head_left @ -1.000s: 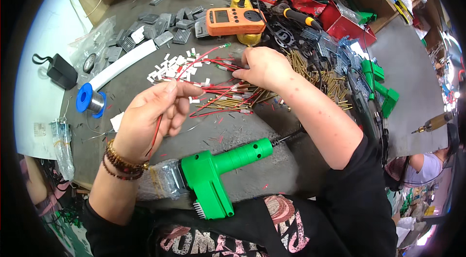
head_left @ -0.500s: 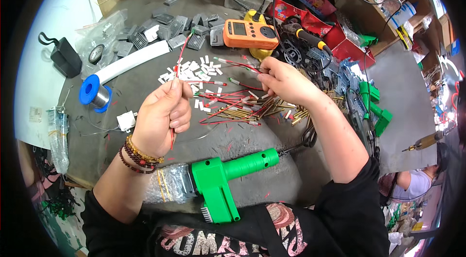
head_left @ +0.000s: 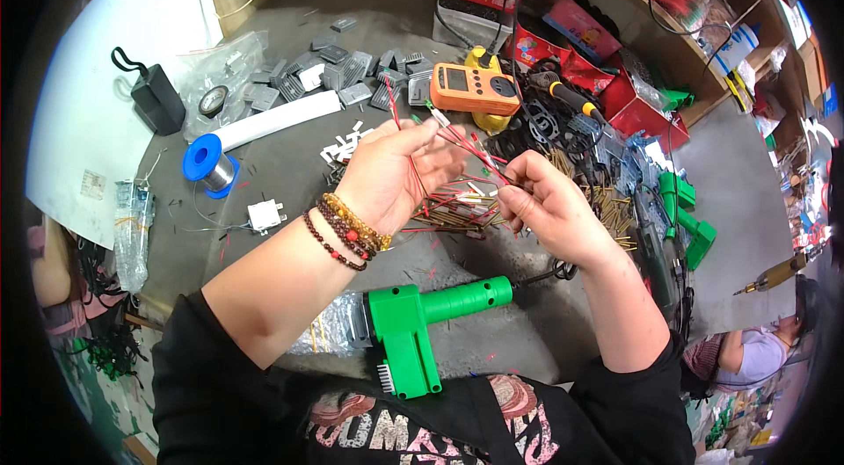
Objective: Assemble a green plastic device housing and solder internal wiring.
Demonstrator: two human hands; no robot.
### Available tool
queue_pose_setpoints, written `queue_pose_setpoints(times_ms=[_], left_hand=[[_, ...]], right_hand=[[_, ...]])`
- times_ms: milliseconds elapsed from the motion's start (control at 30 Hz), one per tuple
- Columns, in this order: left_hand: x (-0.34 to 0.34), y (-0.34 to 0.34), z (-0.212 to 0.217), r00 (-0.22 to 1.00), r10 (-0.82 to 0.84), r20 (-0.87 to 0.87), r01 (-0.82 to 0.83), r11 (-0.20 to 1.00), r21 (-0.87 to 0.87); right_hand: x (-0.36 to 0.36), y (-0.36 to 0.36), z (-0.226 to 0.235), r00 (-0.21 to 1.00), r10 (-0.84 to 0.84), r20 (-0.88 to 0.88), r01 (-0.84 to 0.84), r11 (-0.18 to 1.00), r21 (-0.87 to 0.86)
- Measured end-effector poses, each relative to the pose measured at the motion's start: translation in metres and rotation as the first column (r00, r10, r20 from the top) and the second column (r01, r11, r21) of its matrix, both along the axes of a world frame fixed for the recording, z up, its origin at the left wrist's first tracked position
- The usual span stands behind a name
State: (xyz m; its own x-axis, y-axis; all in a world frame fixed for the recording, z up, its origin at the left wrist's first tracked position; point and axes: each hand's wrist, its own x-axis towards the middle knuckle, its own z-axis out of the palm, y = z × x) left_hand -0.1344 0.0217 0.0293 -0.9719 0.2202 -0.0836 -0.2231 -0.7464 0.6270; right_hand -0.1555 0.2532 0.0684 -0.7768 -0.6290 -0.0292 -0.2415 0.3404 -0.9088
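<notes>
My left hand, with bead bracelets on its wrist, is turned palm up over the work table. A thin red wire runs across its palm and under the thumb, while the other fingers are stretched out and slightly blurred. Just to the right, my right hand pinches a bundle of thin red wires between thumb and fingers. The bundle's far ends, some with small pale or green tips, reach over the left fingers. More red wires and brass-coloured rods lie beneath; white pieces are partly hidden by the left hand.
A green plastic tool with a handle lies nearest me. Beyond the hands sit an orange meter, grey ribbed parts and a soldering iron. On the left are a blue solder spool and a black adapter.
My left hand has moved right and turned from a closed grip to palm up with fingers spread. The right hand has shifted right and down with its wires, and the hands are closer together.
</notes>
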Motion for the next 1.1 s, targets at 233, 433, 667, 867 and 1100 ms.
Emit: queue_pose_setpoints(times_ms=[233, 433, 667, 867, 1100], left_hand=[[0.009, 0.017, 0.004, 0.961, 0.215, -0.172, -0.23, 0.97, -0.076], [0.006, -0.02, 0.024, 0.874, 0.417, -0.25, -0.458, 0.878, -0.137], [0.016, -0.03, 0.011, 0.937, 0.274, -0.216, -0.309, 0.939, -0.15], [0.021, -0.029, 0.012, 0.951, 0.158, -0.265, -0.207, 0.964, -0.165], [0.019, -0.067, 0.0, 0.911, 0.347, -0.222, -0.402, 0.866, -0.299]], right_hand=[[0.006, 0.007, -0.023, 0.997, -0.029, -0.078, 0.034, 0.997, 0.065], [0.0, 0.016, -0.021, 0.992, -0.118, 0.042, 0.12, 0.992, -0.034], [0.003, -0.022, 0.005, 0.99, -0.094, 0.107, 0.121, 0.954, -0.273], [-0.004, -0.088, 0.014, 0.981, -0.102, 0.166, 0.156, 0.922, -0.354], [-0.027, -0.109, 0.03, 0.979, 0.144, -0.147, -0.156, 0.985, -0.076]])
